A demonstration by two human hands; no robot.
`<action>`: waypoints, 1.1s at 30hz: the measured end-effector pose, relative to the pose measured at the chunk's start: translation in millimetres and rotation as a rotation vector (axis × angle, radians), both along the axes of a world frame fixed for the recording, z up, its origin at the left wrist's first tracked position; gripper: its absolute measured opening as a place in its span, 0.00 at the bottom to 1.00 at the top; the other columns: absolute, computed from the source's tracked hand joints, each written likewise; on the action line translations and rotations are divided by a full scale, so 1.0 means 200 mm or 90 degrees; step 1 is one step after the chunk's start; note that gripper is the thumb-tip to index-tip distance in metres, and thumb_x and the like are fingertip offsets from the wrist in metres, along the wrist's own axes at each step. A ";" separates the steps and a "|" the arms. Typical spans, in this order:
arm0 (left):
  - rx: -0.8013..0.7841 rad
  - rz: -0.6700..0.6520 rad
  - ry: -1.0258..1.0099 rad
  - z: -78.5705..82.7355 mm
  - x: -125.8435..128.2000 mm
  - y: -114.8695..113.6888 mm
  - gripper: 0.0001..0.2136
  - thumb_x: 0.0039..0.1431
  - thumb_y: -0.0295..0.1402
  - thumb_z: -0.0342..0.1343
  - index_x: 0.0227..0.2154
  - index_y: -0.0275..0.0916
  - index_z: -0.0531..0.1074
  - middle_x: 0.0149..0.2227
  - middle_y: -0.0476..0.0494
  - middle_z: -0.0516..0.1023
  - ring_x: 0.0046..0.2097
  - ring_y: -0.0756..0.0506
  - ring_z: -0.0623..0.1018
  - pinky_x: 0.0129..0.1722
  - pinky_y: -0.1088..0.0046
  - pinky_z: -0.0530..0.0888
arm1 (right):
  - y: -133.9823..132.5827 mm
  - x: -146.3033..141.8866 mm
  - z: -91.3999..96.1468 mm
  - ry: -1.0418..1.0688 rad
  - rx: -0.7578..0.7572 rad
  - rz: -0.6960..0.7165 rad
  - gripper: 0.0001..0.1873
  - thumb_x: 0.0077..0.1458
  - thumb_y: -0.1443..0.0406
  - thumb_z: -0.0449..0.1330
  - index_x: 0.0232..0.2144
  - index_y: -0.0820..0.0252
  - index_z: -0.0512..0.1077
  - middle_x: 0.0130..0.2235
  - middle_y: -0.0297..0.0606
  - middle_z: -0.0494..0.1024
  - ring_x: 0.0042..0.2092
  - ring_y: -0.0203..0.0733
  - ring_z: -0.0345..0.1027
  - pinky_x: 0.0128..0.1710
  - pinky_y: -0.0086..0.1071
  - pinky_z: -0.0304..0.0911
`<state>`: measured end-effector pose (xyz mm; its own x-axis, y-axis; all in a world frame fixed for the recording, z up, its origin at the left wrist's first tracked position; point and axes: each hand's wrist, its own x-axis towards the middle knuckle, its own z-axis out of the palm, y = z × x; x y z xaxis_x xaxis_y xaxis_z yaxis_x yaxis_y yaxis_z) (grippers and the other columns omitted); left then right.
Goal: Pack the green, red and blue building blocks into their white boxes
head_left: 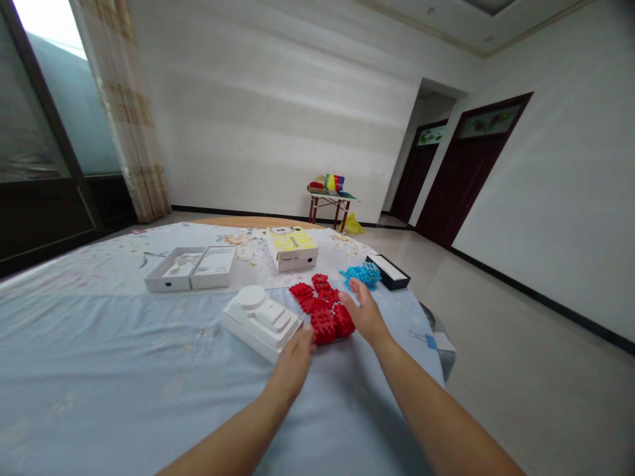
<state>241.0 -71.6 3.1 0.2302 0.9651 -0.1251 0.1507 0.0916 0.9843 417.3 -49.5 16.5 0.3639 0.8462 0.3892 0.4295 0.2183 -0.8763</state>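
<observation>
So the red beadwork [325, 314] is lying on the cloth-covered counter [163, 390], right between both hands. Left hand [296, 357] is at its near left edge, fingers curled, can't tell if they've actually got hold of it. Right hand [367, 309] is at its right side, fingers loosely spread and gripping nothing. White plastic tray [260, 320] sits just left of the beadwork, yellow box [292, 246] behind it, blue beadwork [364, 272] behind to the right.
</observation>
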 end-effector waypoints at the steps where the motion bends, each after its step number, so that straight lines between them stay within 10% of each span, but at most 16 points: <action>1: 0.024 -0.004 -0.032 0.00 -0.05 -0.03 0.26 0.56 0.50 0.38 0.35 0.34 0.73 0.36 0.36 0.78 0.36 0.42 0.76 0.34 0.67 0.71 | -0.01 -0.06 0.05 -0.045 0.016 0.055 0.32 0.46 0.53 0.58 0.52 0.60 0.62 0.53 0.45 0.67 0.55 0.48 0.59 0.56 0.42 0.51; 5: 0.188 0.075 -0.057 0.03 -0.28 -0.07 0.25 0.57 0.51 0.38 0.34 0.36 0.71 0.30 0.41 0.75 0.29 0.46 0.72 0.30 0.69 0.69 | 0.00 -0.33 0.19 -0.274 0.021 0.271 0.26 0.43 0.56 0.61 0.46 0.57 0.69 0.50 0.42 0.70 0.53 0.49 0.61 0.54 0.42 0.53; 12: 0.277 0.261 -0.045 0.04 -0.59 0.10 0.21 0.58 0.47 0.38 0.34 0.37 0.70 0.26 0.46 0.71 0.26 0.48 0.69 0.24 0.72 0.66 | 0.13 -0.55 0.14 -0.451 -0.128 0.306 0.42 0.27 0.47 0.66 0.47 0.58 0.67 0.43 0.48 0.74 0.44 0.58 0.67 0.44 0.45 0.60; 17: 0.248 0.357 -0.045 -0.06 -0.70 0.24 0.22 0.57 0.48 0.37 0.33 0.36 0.69 0.27 0.46 0.71 0.26 0.48 0.70 0.25 0.71 0.68 | 0.12 -0.58 0.10 -0.581 -0.201 0.313 0.62 0.24 0.44 0.65 0.60 0.60 0.48 0.50 0.53 0.68 0.49 0.60 0.63 0.45 0.48 0.59; 24: 0.146 0.385 -0.100 -0.17 -0.76 0.32 0.22 0.54 0.49 0.39 0.32 0.36 0.70 0.26 0.47 0.72 0.24 0.49 0.70 0.23 0.72 0.68 | 0.16 -0.59 0.10 -0.628 -0.277 0.319 0.63 0.30 0.46 0.63 0.62 0.61 0.37 0.52 0.54 0.65 0.50 0.60 0.61 0.45 0.47 0.59; 33: 0.086 0.373 -0.112 -0.22 -0.78 0.35 0.23 0.53 0.51 0.41 0.32 0.35 0.71 0.26 0.46 0.73 0.24 0.49 0.70 0.23 0.72 0.68 | 0.16 -0.34 0.42 -0.496 -0.168 0.270 0.53 0.38 0.54 0.62 0.62 0.61 0.42 0.56 0.49 0.62 0.53 0.50 0.60 0.50 0.39 0.56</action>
